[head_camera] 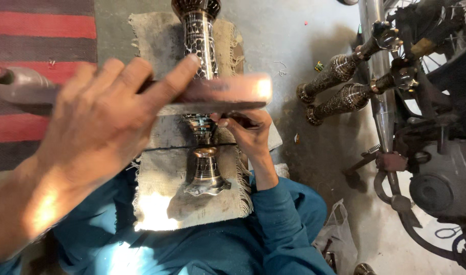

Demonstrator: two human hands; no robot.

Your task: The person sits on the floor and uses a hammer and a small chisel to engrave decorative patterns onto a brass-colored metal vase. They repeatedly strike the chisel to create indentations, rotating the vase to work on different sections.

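A long engraved metal stem [198, 40], dark with silver patterning and a coppery flared foot [206, 178], lies on a burlap cloth [161, 203] over my lap. My left hand [98, 122] is raised close to the camera and grips a flat pinkish bar tool [228, 92] across the stem; its grey handle [21, 87] sticks out to the left. My right hand [249, 133] rests beside the middle of the stem, pinching a small dark tool [232, 120] against the metal. The bar hides part of the stem.
Two similar engraved stems [335, 71] [345, 100] lean against a motorcycle [436, 153] at the right. A red and dark striped rug [39, 30] lies at the upper left. A crumpled plastic bag [340, 239] sits on the concrete floor by my right knee.
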